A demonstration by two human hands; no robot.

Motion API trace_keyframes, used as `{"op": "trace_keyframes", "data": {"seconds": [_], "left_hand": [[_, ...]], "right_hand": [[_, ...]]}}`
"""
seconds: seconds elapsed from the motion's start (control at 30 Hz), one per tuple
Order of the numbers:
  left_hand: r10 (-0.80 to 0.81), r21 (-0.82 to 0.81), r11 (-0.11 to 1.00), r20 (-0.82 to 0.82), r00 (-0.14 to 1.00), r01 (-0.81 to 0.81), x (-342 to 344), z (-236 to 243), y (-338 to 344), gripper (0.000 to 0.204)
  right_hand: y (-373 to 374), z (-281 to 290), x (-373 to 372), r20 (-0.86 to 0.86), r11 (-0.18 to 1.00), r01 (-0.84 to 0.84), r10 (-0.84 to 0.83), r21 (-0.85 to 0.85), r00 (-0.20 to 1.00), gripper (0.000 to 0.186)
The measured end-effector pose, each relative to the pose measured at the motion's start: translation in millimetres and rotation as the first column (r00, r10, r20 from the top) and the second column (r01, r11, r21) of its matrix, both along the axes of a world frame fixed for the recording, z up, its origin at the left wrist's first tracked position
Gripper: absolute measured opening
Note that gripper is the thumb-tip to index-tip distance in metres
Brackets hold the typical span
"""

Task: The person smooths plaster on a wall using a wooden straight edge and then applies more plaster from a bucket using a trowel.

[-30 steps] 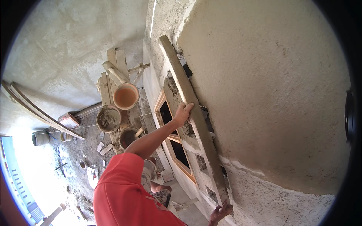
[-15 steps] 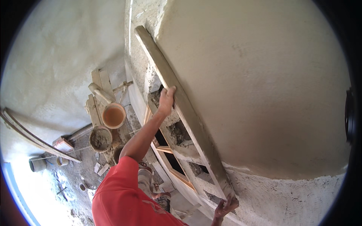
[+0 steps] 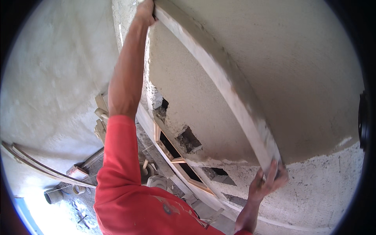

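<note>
One left hand [image 3: 146,12], top left, and right hand [image 3: 269,183], lower right, clasped the long, mortar-smeared grey board [image 3: 219,76]; even pressure seemed wisest.

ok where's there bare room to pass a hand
Bare plaster lies between the long board and a square hole, and right of the board. Crowded: where the left hand and right hand hold it, and around the grey bucket.
</note>
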State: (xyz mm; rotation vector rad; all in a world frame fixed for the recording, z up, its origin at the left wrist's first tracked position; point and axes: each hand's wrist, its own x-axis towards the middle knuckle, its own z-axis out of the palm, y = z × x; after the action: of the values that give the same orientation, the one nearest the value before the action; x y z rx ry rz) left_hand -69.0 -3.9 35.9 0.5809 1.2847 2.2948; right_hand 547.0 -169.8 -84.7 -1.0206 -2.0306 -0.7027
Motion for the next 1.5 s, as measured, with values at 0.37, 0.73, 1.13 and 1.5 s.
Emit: {"op": "trace_keyframes", "data": {"seconds": [0.37, 0.73, 1.13, 1.5], "left_hand": [[-0.221, -0.182, 0.961, -0.042, 0.974, 0.21, 125.4, -39.7, -38.9, 0.057], [-0.138, -0.051, 0.989, 0.009, 0.99, 0.138, 147.3, 42.0, -43.8, 0.041], [-0.212, -0.023, 0.977, -0.15, 0.966, 0.211, 28.5, 173.5, -5.2, 0.033], [-0.356, 0.094, 0.928, -0.068, 0.932, 0.362, 202.5, 107.9, -70.6, 0.053]], "right_hand": [[-40.1, 5.2, 127.0, 0.04, 0.992, 0.122, -0.121, -0.023, 0.992, 0.039], [-22.7, 97.6, 127.8, 0.077, 0.908, 0.227, -0.27, 0.351, 0.96, 0.045], [7.9, 209.1, 60.0, 0.128, 0.917, 0.181, -0.24, 0.354, 0.962, 0.062], [-24.4, 139.2, 194.1, 0.079, 0.848, 0.239, -0.311, 0.474, 0.947, 0.067]]}}
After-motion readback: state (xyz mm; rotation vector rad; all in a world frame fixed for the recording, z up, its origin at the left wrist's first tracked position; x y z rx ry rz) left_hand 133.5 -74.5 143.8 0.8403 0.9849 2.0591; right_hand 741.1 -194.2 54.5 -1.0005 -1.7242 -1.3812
